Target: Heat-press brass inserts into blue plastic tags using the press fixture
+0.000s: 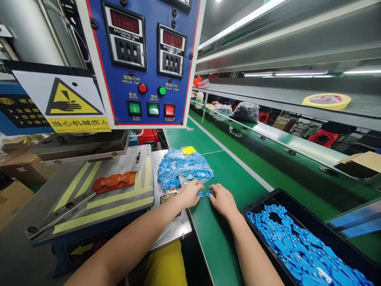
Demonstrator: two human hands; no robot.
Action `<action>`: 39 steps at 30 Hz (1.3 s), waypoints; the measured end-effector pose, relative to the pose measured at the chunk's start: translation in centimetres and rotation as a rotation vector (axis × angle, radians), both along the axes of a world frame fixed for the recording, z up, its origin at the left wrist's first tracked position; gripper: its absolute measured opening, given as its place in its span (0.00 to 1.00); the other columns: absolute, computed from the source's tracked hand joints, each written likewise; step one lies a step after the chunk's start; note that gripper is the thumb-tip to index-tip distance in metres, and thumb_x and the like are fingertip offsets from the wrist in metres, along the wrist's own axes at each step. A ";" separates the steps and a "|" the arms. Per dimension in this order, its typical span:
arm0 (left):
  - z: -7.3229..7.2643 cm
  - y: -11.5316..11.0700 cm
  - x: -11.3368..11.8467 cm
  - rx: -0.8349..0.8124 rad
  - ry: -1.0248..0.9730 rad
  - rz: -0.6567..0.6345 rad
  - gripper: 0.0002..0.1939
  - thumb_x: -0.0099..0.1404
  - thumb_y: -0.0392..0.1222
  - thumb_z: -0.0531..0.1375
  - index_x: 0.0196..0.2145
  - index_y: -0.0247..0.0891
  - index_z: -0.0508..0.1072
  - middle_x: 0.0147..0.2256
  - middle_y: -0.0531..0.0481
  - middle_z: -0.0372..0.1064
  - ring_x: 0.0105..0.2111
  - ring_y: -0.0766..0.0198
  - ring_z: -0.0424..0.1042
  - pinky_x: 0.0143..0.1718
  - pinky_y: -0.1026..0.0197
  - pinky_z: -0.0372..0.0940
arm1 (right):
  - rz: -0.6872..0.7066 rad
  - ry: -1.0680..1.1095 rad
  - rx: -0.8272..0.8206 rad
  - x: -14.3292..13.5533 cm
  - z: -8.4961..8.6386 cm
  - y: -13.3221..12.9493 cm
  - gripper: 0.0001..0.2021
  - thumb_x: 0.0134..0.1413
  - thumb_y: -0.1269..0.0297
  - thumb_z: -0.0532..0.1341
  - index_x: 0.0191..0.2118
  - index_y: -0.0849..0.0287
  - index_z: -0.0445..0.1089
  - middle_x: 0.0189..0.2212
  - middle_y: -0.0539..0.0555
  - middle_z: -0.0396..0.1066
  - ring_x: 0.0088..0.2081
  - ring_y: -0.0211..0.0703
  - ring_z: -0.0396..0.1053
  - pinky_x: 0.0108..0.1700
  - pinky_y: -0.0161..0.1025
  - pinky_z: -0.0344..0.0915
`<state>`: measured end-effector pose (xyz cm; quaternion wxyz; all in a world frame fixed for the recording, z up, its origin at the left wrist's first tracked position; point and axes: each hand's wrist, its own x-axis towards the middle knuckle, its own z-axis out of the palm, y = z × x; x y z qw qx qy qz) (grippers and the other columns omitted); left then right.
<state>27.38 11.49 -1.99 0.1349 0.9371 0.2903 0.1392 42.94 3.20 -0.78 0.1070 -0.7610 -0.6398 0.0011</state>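
Observation:
My left hand [189,194] is closed in a pinch on a small blue plastic piece [200,194]. Facing it across a narrow gap, my right hand [224,201] pinches another small blue plastic piece [207,194]. Both hands are low over the green work surface [212,230]. Just beyond my left hand lies a clear plastic bag [184,167] full of similar blue pieces, with a yellow label [188,150] on top. A small tray of brass-coloured parts [167,197] is partly hidden behind my left forearm.
A black bin [278,193] of blue pieces with metal dots stands at right. At left, a welding press bed [119,198] carries an orange fixture [113,182] beneath a metal press plate [86,149]. A blue timer panel [151,83] hangs above. Yellow tape [326,101] lies on the shelf.

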 end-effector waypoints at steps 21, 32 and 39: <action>0.7 -1.9 0.2 0.018 -0.059 -0.010 0.07 0.62 0.38 0.54 0.34 0.38 0.72 0.34 0.45 0.69 0.36 0.58 0.70 0.37 0.60 0.65 | 0.004 0.033 0.125 0.2 -1.0 0.8 0.07 0.55 0.69 0.53 0.33 0.58 0.69 0.32 0.53 0.70 0.35 0.42 0.67 0.38 0.35 0.58; 5.0 -8.4 -20.8 -0.044 -0.393 0.193 0.05 0.64 0.37 0.53 0.36 0.41 0.69 0.46 0.44 0.67 0.44 0.61 0.68 0.42 0.63 0.66 | 0.154 0.486 0.362 -6.3 1.5 0.4 0.11 0.49 0.54 0.56 0.29 0.54 0.70 0.25 0.52 0.72 0.26 0.43 0.68 0.30 0.38 0.65; 7.9 -5.2 -30.6 0.055 -0.335 0.367 0.07 0.65 0.37 0.49 0.33 0.43 0.67 0.44 0.48 0.69 0.43 0.62 0.70 0.39 0.64 0.67 | 0.449 0.588 0.334 -20.7 4.8 4.9 0.07 0.50 0.64 0.54 0.27 0.57 0.68 0.23 0.51 0.70 0.25 0.39 0.66 0.28 0.34 0.61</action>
